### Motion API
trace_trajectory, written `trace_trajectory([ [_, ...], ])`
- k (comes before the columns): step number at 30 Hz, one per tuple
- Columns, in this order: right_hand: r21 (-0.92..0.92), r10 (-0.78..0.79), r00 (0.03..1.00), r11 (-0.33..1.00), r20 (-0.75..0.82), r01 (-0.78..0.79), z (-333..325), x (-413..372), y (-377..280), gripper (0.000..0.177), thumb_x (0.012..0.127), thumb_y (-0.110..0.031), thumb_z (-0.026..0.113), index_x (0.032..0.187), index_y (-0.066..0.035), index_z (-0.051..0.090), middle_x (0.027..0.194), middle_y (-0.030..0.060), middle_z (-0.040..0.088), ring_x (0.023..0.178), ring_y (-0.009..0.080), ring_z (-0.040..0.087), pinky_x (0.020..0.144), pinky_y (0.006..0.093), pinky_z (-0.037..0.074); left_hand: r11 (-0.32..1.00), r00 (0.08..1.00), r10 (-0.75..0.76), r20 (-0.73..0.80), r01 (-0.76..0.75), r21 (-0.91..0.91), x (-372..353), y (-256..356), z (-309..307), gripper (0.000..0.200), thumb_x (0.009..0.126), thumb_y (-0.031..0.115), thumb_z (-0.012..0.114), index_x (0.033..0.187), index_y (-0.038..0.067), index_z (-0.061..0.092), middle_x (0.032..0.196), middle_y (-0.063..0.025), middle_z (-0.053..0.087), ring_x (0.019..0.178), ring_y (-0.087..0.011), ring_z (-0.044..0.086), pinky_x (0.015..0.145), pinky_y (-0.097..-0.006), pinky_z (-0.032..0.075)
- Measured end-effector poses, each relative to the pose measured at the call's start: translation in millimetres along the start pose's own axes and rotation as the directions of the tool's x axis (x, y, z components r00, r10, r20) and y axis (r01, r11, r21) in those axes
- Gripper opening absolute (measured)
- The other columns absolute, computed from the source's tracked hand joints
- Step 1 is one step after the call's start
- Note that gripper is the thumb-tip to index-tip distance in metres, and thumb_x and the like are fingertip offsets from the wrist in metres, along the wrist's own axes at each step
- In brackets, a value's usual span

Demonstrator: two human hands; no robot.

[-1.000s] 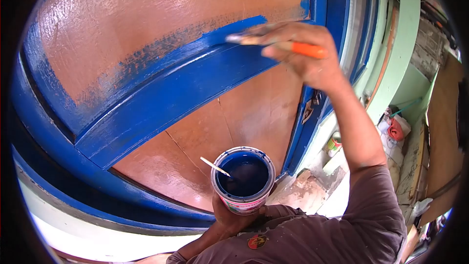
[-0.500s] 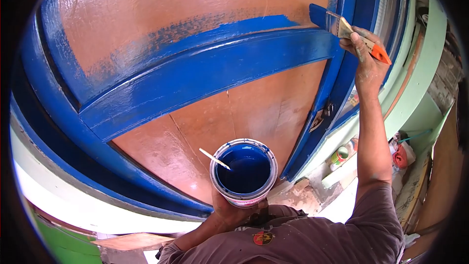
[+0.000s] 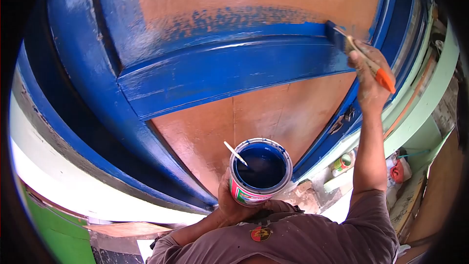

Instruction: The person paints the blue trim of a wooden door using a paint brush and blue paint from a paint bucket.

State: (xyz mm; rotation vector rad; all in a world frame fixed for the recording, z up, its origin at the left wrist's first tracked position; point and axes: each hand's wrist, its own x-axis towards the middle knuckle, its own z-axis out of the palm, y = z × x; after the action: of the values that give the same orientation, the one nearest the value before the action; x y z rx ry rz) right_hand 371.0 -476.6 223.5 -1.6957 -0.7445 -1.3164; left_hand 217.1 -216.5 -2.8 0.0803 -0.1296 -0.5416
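My right hand (image 3: 369, 71) grips a flat paintbrush (image 3: 349, 44) with an orange-tipped wooden handle. Its blue bristles touch the door's upper panel, at the right end of a wet blue band. Low in front of my chest, my left hand (image 3: 232, 200) is wrapped round a paint can (image 3: 251, 198) from below and the left side; part of that hand is hidden by the can. Dark blue paint fills the can's inside, and a thin white stick (image 3: 234, 152) leans over its rim. The door (image 3: 234, 76) has blue rails and brown panels.
A blue door frame (image 3: 83, 68) runs along the left. To the right are a door latch (image 3: 349, 114), a pale green wall (image 3: 432, 107), a small can (image 3: 344, 160) and a red bundle (image 3: 400, 171) on a ledge. Green boarding (image 3: 53, 230) shows at lower left.
The view has shifted, so the door and can appear further right. The brush has come down onto the panel edge, and the blue band reaches further right. Both hands keep their hold.
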Motion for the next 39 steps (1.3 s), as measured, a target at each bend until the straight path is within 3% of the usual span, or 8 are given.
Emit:
trace_trajectory([
  [3,-0.022,-0.434,0.900,0.900,0.041,0.435,51.7,0.7,-51.1,0.019,0.086,-0.004,0.080,0.105,-0.001,0.079,0.097,0.0105,0.079,0.086,0.0238,0.074,0.076,0.0324,0.060,1.000,1.000,0.016,0.019,-0.016,0.017,-4.7,7.3,-3.1,0.079,0.100,0.070,0.038,0.154,0.012,0.044,0.142,-0.0184,0.059,0.113,-0.0360,0.066,0.076,-0.0521,0.056],
  [7,0.269,-0.596,0.799,0.759,-0.079,0.592,113.3,-0.2,-93.6,0.018,0.084,-0.007,0.082,0.102,-0.004,0.077,0.097,0.0103,0.078,0.079,0.0227,0.074,0.065,0.0319,0.061,0.993,0.997,0.063,-0.036,-0.059,0.100,-2.5,3.6,-5.4,0.079,0.100,0.069,0.039,0.152,0.009,0.046,0.141,-0.0184,0.060,0.113,-0.0363,0.066,0.077,-0.0508,0.057],
  [13,0.450,-0.480,0.876,0.773,-0.047,0.448,116.1,-2.4,-101.0,0.024,0.079,-0.012,0.085,0.101,-0.008,0.075,0.095,0.0090,0.074,0.079,0.0257,0.073,0.061,0.0354,0.058,0.995,1.000,0.000,-0.026,0.003,0.102,19.4,-11.6,-5.1,0.095,0.088,0.082,0.052,0.154,0.014,0.044,0.155,-0.0218,0.045,0.144,-0.0444,0.039,0.078,-0.0468,0.055],
  [17,0.389,-0.474,0.880,0.808,-0.015,0.442,72.9,15.9,-52.1,0.020,0.083,-0.013,0.080,0.102,-0.010,0.075,0.093,0.0070,0.073,0.079,0.0286,0.072,0.062,0.0344,0.058,0.995,0.989,0.052,-0.137,-0.039,0.096,39.4,-34.2,10.7,0.098,0.088,0.084,0.048,0.155,0.012,0.043,0.144,-0.0199,0.059,0.128,-0.0440,0.057,0.076,-0.0486,0.054],
  [22,0.336,-0.430,0.901,0.857,0.052,0.389,-5.8,25.8,28.7,0.024,0.083,-0.007,0.080,0.107,-0.010,0.077,0.112,0.0068,0.078,0.098,0.0280,0.075,0.078,0.0363,0.062,1.000,0.997,-0.020,-0.072,0.021,0.020,82.8,-64.0,1.4,0.097,0.084,0.081,0.060,0.157,0.020,0.041,0.160,-0.0194,0.041,0.147,-0.0434,0.037,0.080,-0.0456,0.054],
  [30,0.295,-0.510,0.833,0.847,0.216,0.442,-97.3,59.3,85.0,0.021,0.083,-0.002,0.081,0.104,-0.004,0.079,0.107,0.0110,0.079,0.101,0.0288,0.076,0.091,0.0380,0.060,1.000,1.000,-0.026,0.017,0.026,0.010,94.2,-87.5,5.8,0.100,0.081,0.081,0.065,0.157,0.021,0.040,0.161,-0.0208,0.039,0.149,-0.0446,0.035,0.082,-0.0456,0.055],
  [34,0.205,-0.430,0.821,0.902,0.376,0.379,-145.9,85.7,134.6,0.022,0.084,-0.003,0.082,0.106,-0.004,0.079,0.107,0.0109,0.079,0.102,0.0265,0.075,0.092,0.0361,0.059,1.000,1.000,0.004,0.002,-0.004,0.011,134.6,-111.6,11.3,0.102,0.082,0.082,0.063,0.157,0.016,0.040,0.158,-0.0218,0.043,0.143,-0.0413,0.043,0.080,-0.0449,0.055],
  [39,0.028,-0.299,0.788,0.941,0.538,0.339,-154.8,105.9,106.6,0.026,0.086,-0.003,0.080,0.111,-0.004,0.077,0.112,0.0131,0.077,0.109,0.0272,0.073,0.096,0.0362,0.059,0.999,0.999,0.028,-0.041,-0.027,0.021,113.3,-100.6,19.2,0.101,0.084,0.079,0.061,0.152,0.006,0.044,0.143,-0.0209,0.057,0.118,-0.0314,0.063,0.075,-0.0424,0.056],
])
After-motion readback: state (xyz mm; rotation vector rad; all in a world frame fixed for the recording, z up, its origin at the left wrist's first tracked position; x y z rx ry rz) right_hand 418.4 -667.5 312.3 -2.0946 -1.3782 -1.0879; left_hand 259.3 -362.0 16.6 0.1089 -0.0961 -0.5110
